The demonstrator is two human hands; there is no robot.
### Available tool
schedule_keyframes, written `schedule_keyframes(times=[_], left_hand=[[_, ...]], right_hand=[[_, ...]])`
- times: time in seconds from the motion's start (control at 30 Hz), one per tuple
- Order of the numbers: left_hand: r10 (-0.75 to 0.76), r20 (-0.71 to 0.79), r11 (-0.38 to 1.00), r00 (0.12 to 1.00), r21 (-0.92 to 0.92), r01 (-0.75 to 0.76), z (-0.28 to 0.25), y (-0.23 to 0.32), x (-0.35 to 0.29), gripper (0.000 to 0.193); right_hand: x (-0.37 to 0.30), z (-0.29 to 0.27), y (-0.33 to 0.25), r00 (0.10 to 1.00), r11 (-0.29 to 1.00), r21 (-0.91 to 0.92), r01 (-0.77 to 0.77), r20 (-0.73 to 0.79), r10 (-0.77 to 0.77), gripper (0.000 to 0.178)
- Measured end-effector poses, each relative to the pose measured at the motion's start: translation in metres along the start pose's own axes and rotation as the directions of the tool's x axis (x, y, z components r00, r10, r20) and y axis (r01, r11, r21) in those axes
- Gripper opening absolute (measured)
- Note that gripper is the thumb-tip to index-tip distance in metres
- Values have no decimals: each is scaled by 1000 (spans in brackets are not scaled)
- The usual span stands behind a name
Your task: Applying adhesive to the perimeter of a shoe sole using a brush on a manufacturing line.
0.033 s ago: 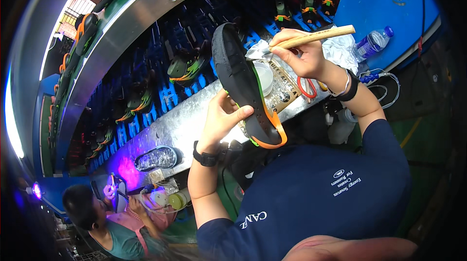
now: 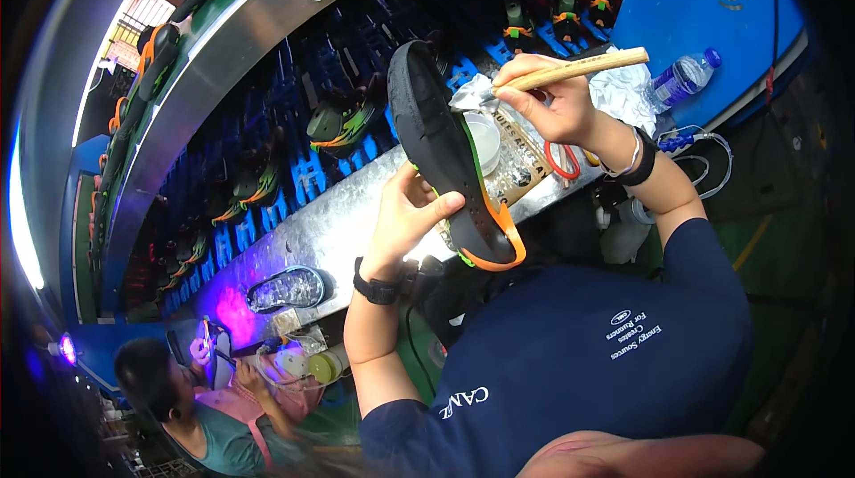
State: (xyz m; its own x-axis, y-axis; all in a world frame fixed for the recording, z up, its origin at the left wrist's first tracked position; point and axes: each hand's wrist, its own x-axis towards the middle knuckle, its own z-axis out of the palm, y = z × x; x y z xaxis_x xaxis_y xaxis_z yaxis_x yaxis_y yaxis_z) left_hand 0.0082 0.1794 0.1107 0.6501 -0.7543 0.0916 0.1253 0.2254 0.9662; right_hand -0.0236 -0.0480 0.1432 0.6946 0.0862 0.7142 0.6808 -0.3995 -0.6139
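A black shoe sole (image 2: 434, 131) with an orange and green rim stands steeply tilted in front of me. My left hand (image 2: 405, 215) is closed round its lower side edge, thumb on the face turned toward me. In my right hand (image 2: 552, 100) is a wooden-handled brush (image 2: 588, 67), pinched between thumb and fingers. Its whitish end (image 2: 474, 93) lies beside the sole's upper right edge; whether it touches cannot be made out. Just behind the sole sits a white cup (image 2: 485, 141), partly covered by it.
Red-handled scissors (image 2: 563, 162), crumpled white paper (image 2: 622, 91) and a plastic bottle (image 2: 686, 79) lie to the right. A blue-rimmed sole (image 2: 287, 289) rests on the metal bench (image 2: 276, 251). Beyond runs a blue rack (image 2: 309, 177) carrying shoe parts. Another person (image 2: 200, 407) works at lower left.
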Motion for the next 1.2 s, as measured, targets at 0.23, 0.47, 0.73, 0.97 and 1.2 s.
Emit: schedule_keyframes(times=[0.23,0.47,0.73,0.97,1.2], left_hand=[[55,-53,998,997,29,-53,5,4,3,50],[64,-60,992,996,115,-57,11,12,17,50],[83,-96,976,992,210,-61,33,25,45,53],[7,294,954,956,-288,82,104,134,176,46],[-68,1,982,998,178,67,34,214,324,52]], right_hand=[[-26,8,-8,999,999,23,41,20,-42,9],[-65,1,-13,996,994,94,-54,77,46,6],[-91,-63,-30,980,983,151,-102,-157,125,6],[-138,-139,-56,711,985,173,-5,-692,125,20],[-152,-137,-65,654,986,101,-136,-738,166,20]])
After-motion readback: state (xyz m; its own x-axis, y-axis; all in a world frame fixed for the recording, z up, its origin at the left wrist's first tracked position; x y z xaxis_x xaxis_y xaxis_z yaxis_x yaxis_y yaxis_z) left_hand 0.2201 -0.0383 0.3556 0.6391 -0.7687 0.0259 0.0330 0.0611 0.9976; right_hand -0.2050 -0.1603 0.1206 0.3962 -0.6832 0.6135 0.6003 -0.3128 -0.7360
